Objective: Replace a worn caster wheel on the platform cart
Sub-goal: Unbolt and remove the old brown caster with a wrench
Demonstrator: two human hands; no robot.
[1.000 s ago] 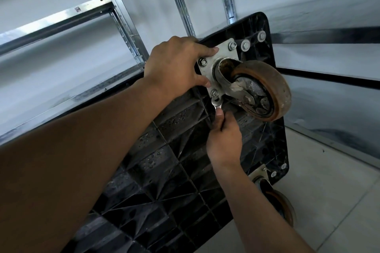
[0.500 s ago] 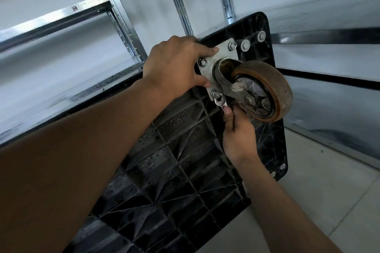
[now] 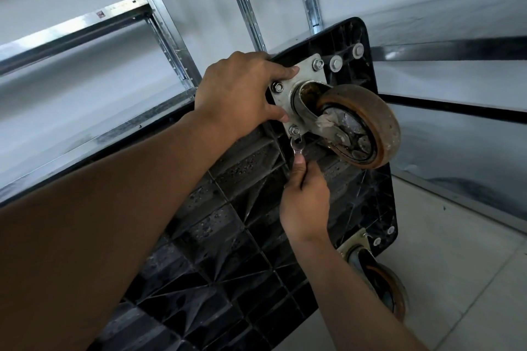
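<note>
Steel wrench (image 3: 295, 147), small and thin, pinched tight in my right hand (image 3: 306, 202) between thumb and curled fingers. Its head is right at the lower nut (image 3: 293, 130); seated or not, cannot tell. Short handle and smooth metal, likely to slip under load, so I'd hold close to the head. Left hand (image 3: 239, 94) lies flat, fingers fairly straight, pressing the grey plate (image 3: 305, 77), thumb at its lower edge. The plate is stiff and bolted to the black cart (image 3: 228, 222), which is tipped up with its underside facing me. The worn wheel (image 3: 379, 120) hangs off that plate: brown, rusty, probably heavy and free to swivel, so best taken by the plate, not the tread. Second wheel (image 3: 387, 291) is low right, near the floor (image 3: 462, 265).
</note>
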